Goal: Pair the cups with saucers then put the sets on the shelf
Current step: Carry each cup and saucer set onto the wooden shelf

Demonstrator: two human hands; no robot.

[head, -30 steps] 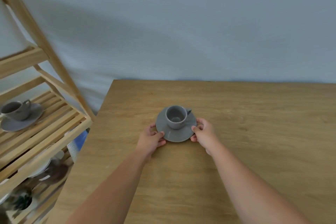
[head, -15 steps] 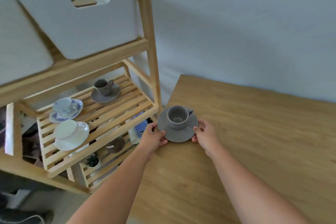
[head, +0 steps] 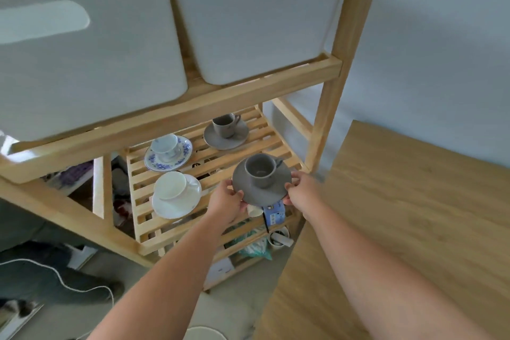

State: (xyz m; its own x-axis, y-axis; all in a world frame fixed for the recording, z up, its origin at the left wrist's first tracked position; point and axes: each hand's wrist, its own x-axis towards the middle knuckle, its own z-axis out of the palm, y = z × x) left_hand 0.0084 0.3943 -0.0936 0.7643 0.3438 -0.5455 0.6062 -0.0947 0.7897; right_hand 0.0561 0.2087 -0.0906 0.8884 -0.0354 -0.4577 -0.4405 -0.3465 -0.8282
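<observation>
A grey cup [head: 260, 169] stands upright on a grey saucer [head: 262, 193]. My left hand [head: 225, 201] grips the saucer's left rim and my right hand [head: 300, 193] grips its right rim, holding the set in the air over the front right corner of the slatted wooden shelf [head: 276, 143]. On that shelf stand another grey cup-and-saucer set [head: 226, 130] at the back, a blue-flowered set [head: 168, 152] to the left and a white set [head: 175, 196] at the front left.
Two white storage boxes [head: 248, 22] fill the upper shelf right above. The shelf's right post [head: 339, 69] stands close to the set. The wooden table [head: 400, 229] lies to the right. A lower shelf holds a blue carton [head: 274, 214] and clutter. A white cable [head: 55, 273] runs on the floor.
Both hands have lifted the grey cup and saucer off the table's left edge and carried it left, over the shelf. The view has swung left and down towards the shelf.
</observation>
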